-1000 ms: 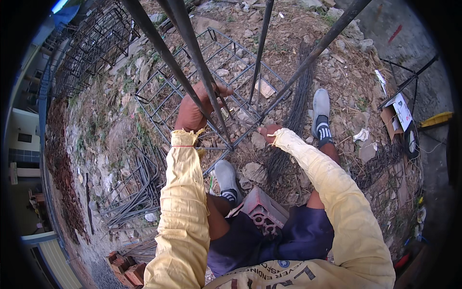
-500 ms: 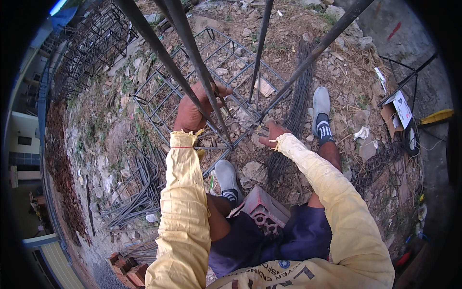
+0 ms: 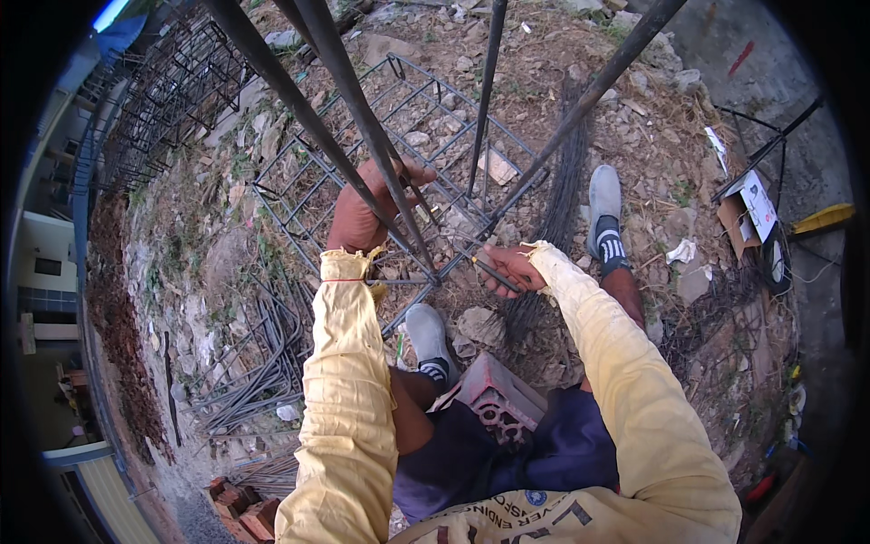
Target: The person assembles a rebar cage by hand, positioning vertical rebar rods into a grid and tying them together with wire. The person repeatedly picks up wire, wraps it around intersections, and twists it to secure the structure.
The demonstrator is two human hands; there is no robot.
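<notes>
1. R hand (image 3: 512,270) has its fingers closed round a thin dark tool (image 3: 494,274), just right of the upright bars (image 3: 353,91); a loose hold could let it slip & jab the L hand (image 3: 362,218).
2. L hand curls behind the upright bars, fingers partly hidden (can't tell if it's pinching anything or just bracing).
3. Upright bars reach down to the near side of a flat steel grid (image 3: 408,309); they could lean if unsupported or if stones (image 3: 480,325) beneath shift.
4. Ground's uneven dirt w/ weeds; wire bundle (image 3: 560,195) right of the grid could snag the R shoe (image 3: 604,199).
5. Outdoors: bent rods (image 3: 258,381) & bricks (image 3: 258,517) near left, concrete strip (image 3: 698,45) far right, bldg. (image 3: 45,236) at left edge.
</notes>
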